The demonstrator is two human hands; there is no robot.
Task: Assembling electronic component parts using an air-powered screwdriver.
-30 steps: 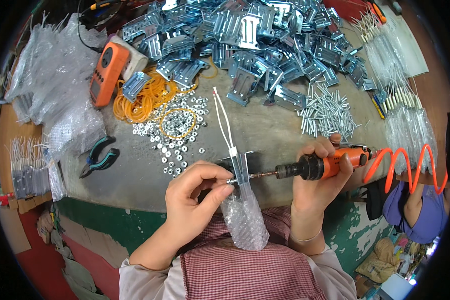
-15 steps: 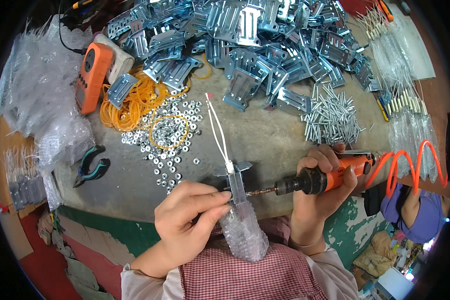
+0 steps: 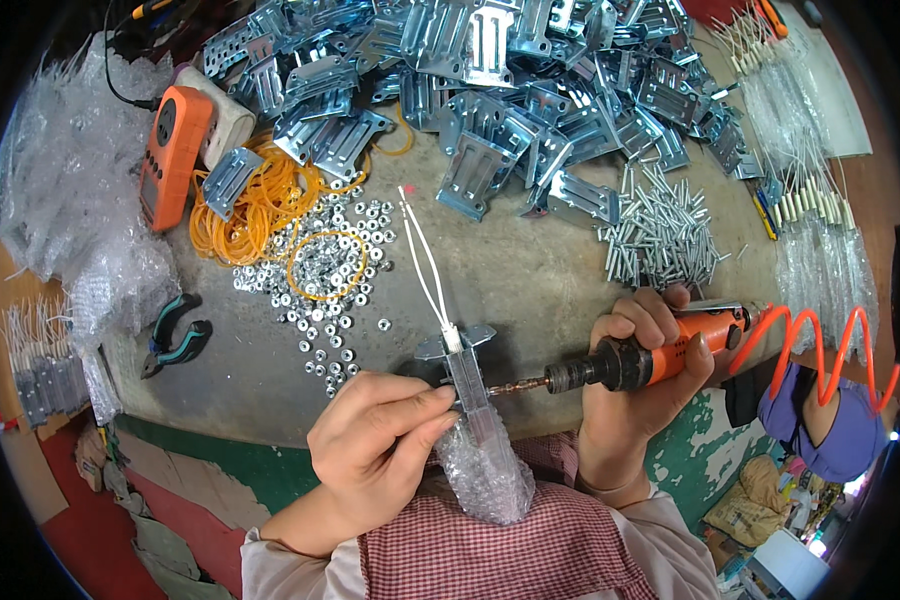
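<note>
My right hand [image 3: 635, 405] is wrapped round an orange air screwdriver [image 3: 682, 345] with a black nose. Its long coppery bit [image 3: 522, 386] points left and meets the right side of a metal bracket [image 3: 468, 378]. Against the bracket's left side my left hand [image 3: 370, 440] pinches with thumb and fingers; anything small between the fingertips is hidden. The bracket is clamped around a pale part with two white wires [image 3: 422, 255] leading up over the table. Below the bracket, bubble wrap [image 3: 490, 480] covers the part's lower end, in front of a checked apron.
Shiny brackets [image 3: 480, 160] are heaped at the back. Flanged nuts [image 3: 320, 330] and rubber bands [image 3: 240, 220] lie left of centre, screws [image 3: 660, 235] to the right. Pliers [image 3: 177, 338] and an orange meter [image 3: 175, 155] are at left. A coiled orange hose [image 3: 820, 370] trails right; wrapped wired parts [image 3: 820, 270] lie beyond.
The bracket and its white wires have shifted slightly left, with the bit still at its side. Both hands keep their grips. The tabletop items also appear a little farther left.
</note>
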